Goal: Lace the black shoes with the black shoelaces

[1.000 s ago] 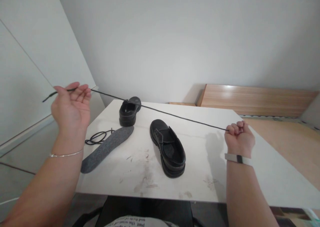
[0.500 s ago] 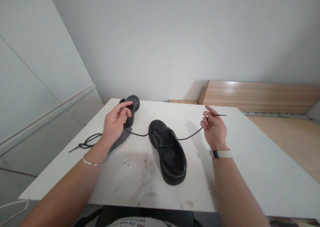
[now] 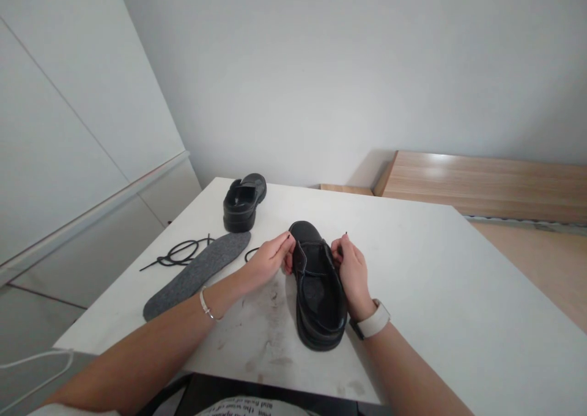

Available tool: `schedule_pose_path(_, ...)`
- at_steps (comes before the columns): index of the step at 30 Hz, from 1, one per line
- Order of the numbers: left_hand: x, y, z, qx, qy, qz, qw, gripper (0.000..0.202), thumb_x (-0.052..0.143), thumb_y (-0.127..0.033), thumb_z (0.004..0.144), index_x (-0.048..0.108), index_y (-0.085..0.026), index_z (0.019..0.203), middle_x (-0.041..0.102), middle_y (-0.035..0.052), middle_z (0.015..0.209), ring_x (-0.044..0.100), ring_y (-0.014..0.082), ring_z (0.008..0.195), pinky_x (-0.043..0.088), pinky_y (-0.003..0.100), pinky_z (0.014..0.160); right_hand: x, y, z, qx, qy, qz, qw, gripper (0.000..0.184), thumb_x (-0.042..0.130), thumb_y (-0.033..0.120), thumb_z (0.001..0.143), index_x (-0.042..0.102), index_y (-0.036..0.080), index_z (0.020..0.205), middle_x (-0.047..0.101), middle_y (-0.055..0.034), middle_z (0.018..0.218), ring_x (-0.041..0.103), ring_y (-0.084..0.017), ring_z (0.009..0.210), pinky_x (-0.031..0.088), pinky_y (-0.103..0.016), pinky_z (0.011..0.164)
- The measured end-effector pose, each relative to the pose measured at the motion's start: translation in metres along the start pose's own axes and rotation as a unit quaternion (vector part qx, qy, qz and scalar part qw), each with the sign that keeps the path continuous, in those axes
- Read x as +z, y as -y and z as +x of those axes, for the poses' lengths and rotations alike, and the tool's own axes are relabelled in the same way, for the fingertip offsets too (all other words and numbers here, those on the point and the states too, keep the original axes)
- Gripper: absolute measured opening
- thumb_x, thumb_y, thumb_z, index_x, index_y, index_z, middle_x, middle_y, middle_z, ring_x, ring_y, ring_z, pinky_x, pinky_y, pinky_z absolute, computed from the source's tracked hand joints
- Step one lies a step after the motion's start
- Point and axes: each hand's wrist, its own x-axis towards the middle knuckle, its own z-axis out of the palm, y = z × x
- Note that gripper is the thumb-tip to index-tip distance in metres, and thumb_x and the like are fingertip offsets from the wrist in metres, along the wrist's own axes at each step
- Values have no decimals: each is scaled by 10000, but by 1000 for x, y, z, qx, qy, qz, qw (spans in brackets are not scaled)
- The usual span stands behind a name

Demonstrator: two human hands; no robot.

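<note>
A black leather shoe (image 3: 321, 293) rests on the white table, toe pointing away from me, its opening toward me. My left hand (image 3: 270, 258) is closed, fingertips pinched against the left lacing flap. Behind it a short loop of black shoelace (image 3: 251, 252) shows; the rest is hidden by the hand. On the shoe's other side, my right hand (image 3: 352, 266) is closed with curled fingers at the upper's right edge, covering that end of the lace. A grey felt insole (image 3: 197, 275) lies left of the shoe, partly behind my left forearm.
The matching black shoe (image 3: 243, 202) stands at the back left of the table (image 3: 413, 269). Another black lace (image 3: 178, 254) lies coiled beside the insole. Dark smudges mark the tabletop near me. A wooden headboard (image 3: 481, 183) stands behind on the right, and a white cable (image 3: 46, 364) hangs at lower left.
Both hands have come inward from wide apart to the two sides of the near shoe. The lace stretched out between them is now mostly hidden. My view has shifted slightly left.
</note>
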Motion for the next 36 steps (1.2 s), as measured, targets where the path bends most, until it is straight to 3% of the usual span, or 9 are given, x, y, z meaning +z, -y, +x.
schedule_pose_path(5, -6, -2, 3, 49, -5, 46, 998, 387, 378, -458, 1015, 537, -182, 798, 592, 20, 735, 602, 168, 727, 490, 297, 723, -12, 1, -15, 32, 38, 49, 998, 488, 543, 688, 849, 544, 203, 793, 330, 75, 567, 283, -91, 482, 212, -226, 443)
schedule_pose_path(8, -9, -1, 5, 60, -29, 53, 996, 379, 409, -445, 1002, 585, -166, 816, 609, 36, 789, 603, 173, 780, 479, 300, 764, -28, 4, -16, 9, 86, -8, 996, 427, 556, 642, 874, 542, 215, 881, 313, 92, 537, 252, -88, 458, 168, -220, 429)
schedule_pose_path(12, -11, 1, 6, 27, -53, 39, 997, 376, 422, -444, 995, 639, -146, 917, 491, -21, 649, 479, 129, 596, 379, 259, 589, -42, 8, -9, -98, 150, -135, 975, 340, 592, 536, 897, 565, 198, 932, 505, 33, 711, 424, -98, 562, 334, -232, 516)
schedule_pose_path(15, -11, 0, 5, 27, -63, 36, 997, 356, 424, -417, 998, 597, -143, 1146, 363, -65, 597, 366, 119, 545, 285, 253, 544, -45, 6, 5, -121, 190, -178, 958, 328, 586, 510, 895, 568, 187, 843, 564, -2, 771, 505, -128, 645, 404, -260, 595)
schedule_pose_path(18, -11, -1, 3, 75, -91, 33, 992, 315, 388, -382, 1017, 466, -165, 1231, 399, -65, 638, 398, 129, 598, 323, 261, 600, -46, 3, 24, -125, 153, -214, 957, 343, 593, 523, 872, 581, 184, 821, 588, -11, 727, 508, -146, 630, 408, -281, 595)
schedule_pose_path(22, -15, -2, 2, 91, -97, 68, 989, 219, 344, -364, 1037, 482, -198, 1005, 466, -43, 683, 443, 132, 640, 358, 274, 659, -51, 3, 37, -161, 136, -243, 947, 342, 567, 520, 900, 631, 184, 912, 651, -34, 792, 540, -168, 693, 423, -294, 640)
schedule_pose_path(25, -18, -1, 3, 84, -81, 96, 989, 179, 425, -325, 1011, 538, -196, 961, 584, -14, 741, 518, 138, 686, 384, 274, 685, -55, 5, 34, -178, 130, -229, 948, 356, 539, 519, 920, 652, 186, 862, 641, -28, 764, 536, -166, 692, 418, -289, 642)
schedule_pose_path(28, -18, 1, 4, 74, -61, 75, 993, 144, 496, -316, 983, 566, -194, 1010, 696, 22, 851, 619, 160, 796, 428, 280, 741, -58, 6, 29, -151, 120, -201, 960, 352, 603, 528, 874, 656, 182, 836, 626, -17, 721, 511, -153, 643, 403, -282, 613)
schedule_pose_path(36, -19, -7, 2, 64, -38, 117, 990, 138, 515, -311, 969, 584, -192, 960, 731, 33, 865, 675, 173, 808, 471, 280, 747, -48, 1, 24, -160, 96, -225, 956, 366, 601, 530, 872, 650, 172, 809, 618, -25, 688, 491, -153, 603, 396, -287, 588)
